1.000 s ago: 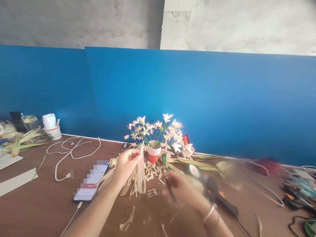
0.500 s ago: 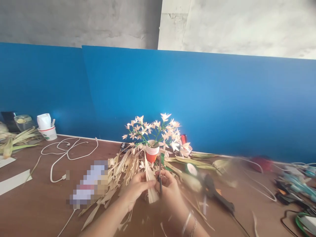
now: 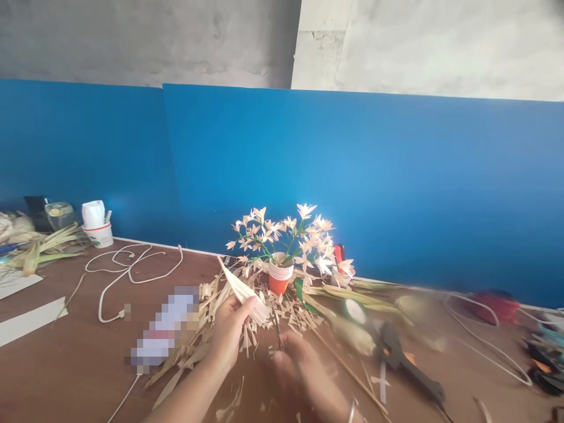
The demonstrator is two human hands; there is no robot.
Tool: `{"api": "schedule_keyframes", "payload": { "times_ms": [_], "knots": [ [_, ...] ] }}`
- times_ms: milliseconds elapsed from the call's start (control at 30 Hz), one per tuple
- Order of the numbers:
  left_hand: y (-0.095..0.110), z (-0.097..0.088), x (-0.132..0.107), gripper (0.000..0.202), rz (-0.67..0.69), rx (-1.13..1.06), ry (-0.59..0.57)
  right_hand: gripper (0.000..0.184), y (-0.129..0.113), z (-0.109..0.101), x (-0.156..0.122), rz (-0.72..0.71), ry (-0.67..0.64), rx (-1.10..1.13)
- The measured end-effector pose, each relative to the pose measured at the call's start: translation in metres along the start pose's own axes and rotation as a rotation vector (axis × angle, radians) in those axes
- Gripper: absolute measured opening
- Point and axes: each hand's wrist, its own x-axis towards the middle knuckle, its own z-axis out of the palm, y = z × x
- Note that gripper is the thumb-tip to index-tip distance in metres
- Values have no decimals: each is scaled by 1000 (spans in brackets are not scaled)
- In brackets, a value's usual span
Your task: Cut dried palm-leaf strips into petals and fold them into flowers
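My left hand [image 3: 229, 329] is closed on a pale dried leaf strip [image 3: 240, 289] that slants up and to the left above the brown table [image 3: 70, 370]. My right hand [image 3: 297, 367] is blurred by motion just right of it, and thin dark scissor blades [image 3: 277, 325] stick up from it toward the strip. A heap of cut dried leaf pieces [image 3: 220, 317] lies under and around both hands. Behind the heap stands an orange paper cup [image 3: 280, 277] holding small cream craft flowers [image 3: 286, 232] on green stems.
A phone [image 3: 165, 326] lies left of the heap, with a white cable [image 3: 127, 270] looping behind it. A black glue gun [image 3: 405, 364] and tape rolls [image 3: 355, 311] lie to the right. A white cup [image 3: 97, 226] and green leaves [image 3: 39, 247] sit far left. A blue panel [image 3: 352, 176] backs the table.
My left hand has tilted the leaf strip from hanging down to pointing up-left. My right hand has dropped lower with the scissors and is now blurred.
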Motion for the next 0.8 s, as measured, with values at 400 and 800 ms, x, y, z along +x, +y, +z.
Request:
{"api": "schedule_keyframes", "payload": {
  "times_ms": [400, 800],
  "knots": [
    [-5, 0, -1, 33, 64, -26, 94, 47, -27, 14, -18, 49, -41, -5],
    [-9, 4, -8, 27, -48, -18, -64, 42, -16, 9, -10, -8, -6, 76]
  ]
}}
